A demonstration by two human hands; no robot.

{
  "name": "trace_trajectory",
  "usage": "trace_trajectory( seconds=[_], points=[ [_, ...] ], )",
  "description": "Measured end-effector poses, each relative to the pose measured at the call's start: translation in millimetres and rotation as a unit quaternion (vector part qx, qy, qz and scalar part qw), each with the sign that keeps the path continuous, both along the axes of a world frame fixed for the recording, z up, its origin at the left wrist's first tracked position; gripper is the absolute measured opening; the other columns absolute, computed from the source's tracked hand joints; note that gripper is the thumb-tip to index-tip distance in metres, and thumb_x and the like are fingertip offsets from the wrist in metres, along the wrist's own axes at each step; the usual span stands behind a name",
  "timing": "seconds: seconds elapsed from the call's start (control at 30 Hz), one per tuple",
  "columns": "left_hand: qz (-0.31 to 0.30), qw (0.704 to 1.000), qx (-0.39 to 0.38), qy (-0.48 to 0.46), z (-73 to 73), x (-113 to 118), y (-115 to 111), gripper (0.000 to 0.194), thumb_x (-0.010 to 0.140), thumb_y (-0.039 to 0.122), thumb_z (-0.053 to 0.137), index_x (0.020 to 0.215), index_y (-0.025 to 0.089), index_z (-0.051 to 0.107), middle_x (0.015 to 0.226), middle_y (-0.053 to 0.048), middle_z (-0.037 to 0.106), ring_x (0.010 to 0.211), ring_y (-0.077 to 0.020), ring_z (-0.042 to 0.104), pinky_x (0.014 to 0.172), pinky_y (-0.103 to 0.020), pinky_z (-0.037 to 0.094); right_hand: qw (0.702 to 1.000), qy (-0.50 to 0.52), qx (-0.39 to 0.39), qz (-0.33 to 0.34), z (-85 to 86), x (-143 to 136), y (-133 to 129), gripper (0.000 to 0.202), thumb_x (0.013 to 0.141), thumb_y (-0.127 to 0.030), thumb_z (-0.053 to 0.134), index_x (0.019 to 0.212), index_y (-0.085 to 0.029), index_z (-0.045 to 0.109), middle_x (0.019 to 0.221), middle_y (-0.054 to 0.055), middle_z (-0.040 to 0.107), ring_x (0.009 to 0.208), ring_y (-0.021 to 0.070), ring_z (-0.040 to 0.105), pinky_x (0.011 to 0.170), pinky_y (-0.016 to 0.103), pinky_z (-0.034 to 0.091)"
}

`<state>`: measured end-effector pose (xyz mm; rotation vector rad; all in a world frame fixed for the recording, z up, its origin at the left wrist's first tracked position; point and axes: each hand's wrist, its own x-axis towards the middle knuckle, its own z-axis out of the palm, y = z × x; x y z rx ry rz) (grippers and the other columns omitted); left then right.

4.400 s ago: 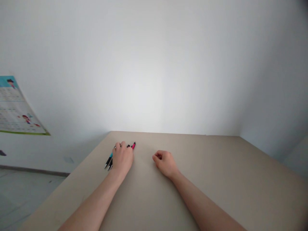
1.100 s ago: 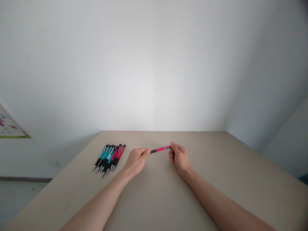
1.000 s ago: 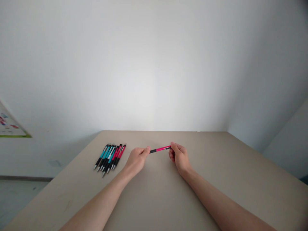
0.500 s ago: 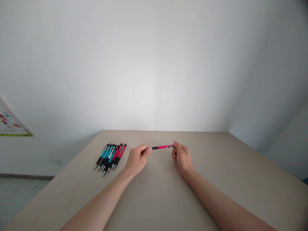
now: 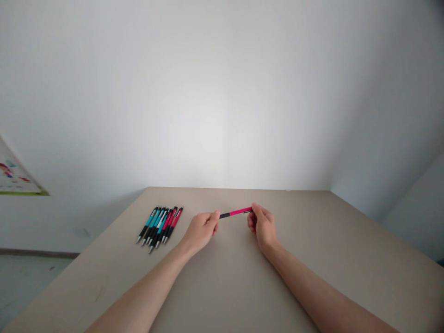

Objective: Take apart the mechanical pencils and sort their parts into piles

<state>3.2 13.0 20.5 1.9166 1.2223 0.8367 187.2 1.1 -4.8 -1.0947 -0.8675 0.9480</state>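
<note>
A pink pen with a black grip is stretched between my two hands, nearly level and a little higher at its right end. My left hand pinches the black grip end, and its tip is hidden by the fingers. At the clip end, my right hand is closed with thumb and forefinger on the pen. To the left of my left hand, several turquoise pens and pink pens lie side by side in a slanted group, silver tips toward me.
The beige table reaches back to a white wall, with another wall on the right. A poster hangs at the far left. Floor shows past the table's left edge.
The pen has rolled so its clip now faces downward, and it tilts slightly more. My left thumb has shifted over the grip end. The right hand has hardly moved.
</note>
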Motion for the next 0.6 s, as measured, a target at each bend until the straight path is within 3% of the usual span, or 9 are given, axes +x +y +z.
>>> trace_trajectory(
  seconds=[0.17,0.33,0.6],
  points=[
    [-0.035,0.999,-0.009,0.007,-1.3,-1,-1,0.039,0.086,0.045,0.04,0.069,0.015,0.058,0.055,0.003,0.05,0.049,-0.0109,0.042,0.049,-0.023,0.029,1.0,-0.016,-0.002,0.02,2.5,-2,1,0.038,0.078,-0.054,0.054,0.065,-0.019,0.047,0.046,-0.005,0.043,0.037,0.0072,0.033,0.037,0.021,0.023],
    [-0.108,0.993,-0.012,0.037,-3.2,2,-6,0.033,0.084,0.039,0.045,0.064,0.015,0.056,0.054,0.004,0.047,0.052,-0.0105,0.041,0.052,-0.022,0.028,0.993,-0.096,-0.003,0.075,4.2,-11,-2,0.038,0.078,-0.051,0.056,0.062,-0.018,0.049,0.047,-0.005,0.045,0.039,0.0068,0.035,0.039,0.021,0.026],
    [-0.105,0.993,-0.028,0.042,-1.5,5,-9,0.029,0.079,0.039,0.053,0.063,0.015,0.055,0.054,0.005,0.046,0.052,-0.01,0.039,0.052,-0.022,0.028,0.98,-0.162,0.014,0.116,4.9,-20,-8,0.036,0.08,-0.051,0.055,0.067,-0.017,0.05,0.05,-0.005,0.046,0.042,0.0074,0.038,0.041,0.021,0.027]
  ],
)
